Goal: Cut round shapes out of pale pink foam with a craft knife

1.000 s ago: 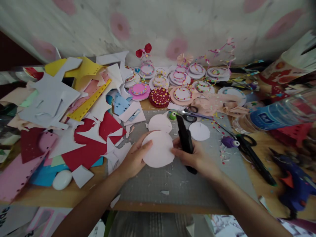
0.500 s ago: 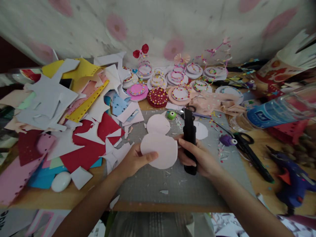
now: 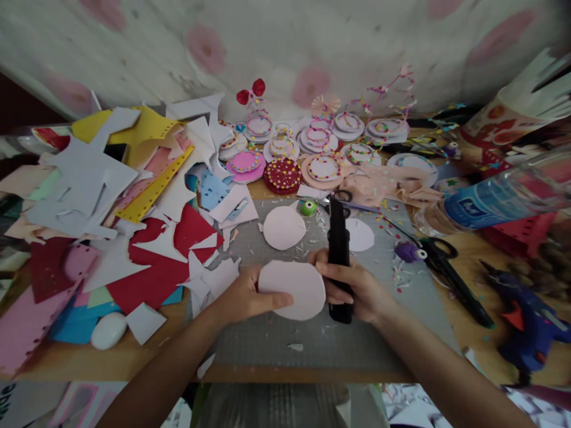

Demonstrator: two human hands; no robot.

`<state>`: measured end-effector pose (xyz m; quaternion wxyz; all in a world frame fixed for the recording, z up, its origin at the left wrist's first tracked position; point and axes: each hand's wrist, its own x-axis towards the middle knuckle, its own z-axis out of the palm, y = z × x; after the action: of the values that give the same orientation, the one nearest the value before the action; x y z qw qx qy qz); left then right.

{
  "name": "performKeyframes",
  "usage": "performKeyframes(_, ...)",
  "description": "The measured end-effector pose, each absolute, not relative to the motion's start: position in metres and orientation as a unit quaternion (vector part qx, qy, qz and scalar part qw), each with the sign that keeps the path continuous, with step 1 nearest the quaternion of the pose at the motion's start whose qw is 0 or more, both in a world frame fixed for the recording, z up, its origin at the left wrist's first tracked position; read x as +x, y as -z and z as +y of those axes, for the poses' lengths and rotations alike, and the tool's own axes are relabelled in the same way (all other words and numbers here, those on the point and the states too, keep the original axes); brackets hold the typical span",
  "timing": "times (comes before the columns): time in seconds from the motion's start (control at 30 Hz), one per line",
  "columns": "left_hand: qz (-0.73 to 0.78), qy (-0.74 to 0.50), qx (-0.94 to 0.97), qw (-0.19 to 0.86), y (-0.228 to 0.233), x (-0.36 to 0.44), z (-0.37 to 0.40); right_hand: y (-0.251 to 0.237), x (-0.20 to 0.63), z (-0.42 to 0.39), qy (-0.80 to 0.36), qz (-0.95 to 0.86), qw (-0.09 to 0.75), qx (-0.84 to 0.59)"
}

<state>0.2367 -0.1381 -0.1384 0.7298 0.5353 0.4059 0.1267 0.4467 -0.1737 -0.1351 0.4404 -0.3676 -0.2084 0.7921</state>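
Two hands meet over the grey cutting mat point(image 3: 276, 339) – the left hand point(image 3: 241, 297) pinches a pale pink paper circle point(image 3: 294, 289) by its left edge, thumb on top, lifted just above the mat; the right hand point(image 3: 357, 288) is closed round a black tool point(image 3: 339, 261), upright beside the circle – two more paper circles point(image 3: 284, 227) lie behind on the surface

The paper circle point(image 3: 297, 289) is pale pink; the tool point(image 3: 339, 255) beside it is black. The cutting mat point(image 3: 276, 339) is grey with a faint grid. Scrap paper point(image 3: 151, 273) is red, yellow, white and blue. The glue gun point(image 3: 529, 333) is blue with an orange trigger. The wall point(image 3: 285, 47) is whitish with pink blotches.
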Motion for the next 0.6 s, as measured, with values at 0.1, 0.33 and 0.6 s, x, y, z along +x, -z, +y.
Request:
performKeyframes(0.1, 0.443, -0.078, 0.59, 0.671, 0.135, 0.2337, -0.1408, 0.1344, 0.4419, -0.1764, -0.771, -0.248, 0.431, -0.398)
performKeyframes(0.33, 0.46, -0.119, 0.577, 0.664, 0.1336, 0.2301, -0.146, 0.1307, 0.4373, -0.1776, -0.725, -0.32, 0.409, -0.452)
performKeyframes(0.6, 0.443, -0.32, 0.671, 0.501, 0.1323, 0.2387, -0.1396, 0.1301, 0.4426, -0.1745, -0.561, -0.428, 0.435, -0.559)
